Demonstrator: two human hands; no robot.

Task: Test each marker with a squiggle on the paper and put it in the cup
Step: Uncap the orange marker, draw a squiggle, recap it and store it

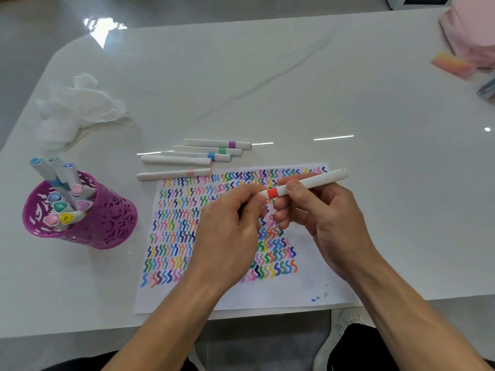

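Observation:
A white marker with a red band (308,183) is held above the paper (267,295) between both hands. My right hand (321,218) pinches its barrel just right of the band. My left hand (233,228) grips the marker's left end, which its fingers hide. The paper is covered with rows of coloured squiggles. Several white markers (206,151) lie side by side on the table above the paper's top left. A purple perforated cup (107,223) at the left holds several markers with coloured ends up.
Crumpled white tissue (80,103) lies at the far left behind the cup. A pink cloth item (474,30) and an orange-pink block (450,64) sit at the far right corner. The table's front edge runs just below the paper.

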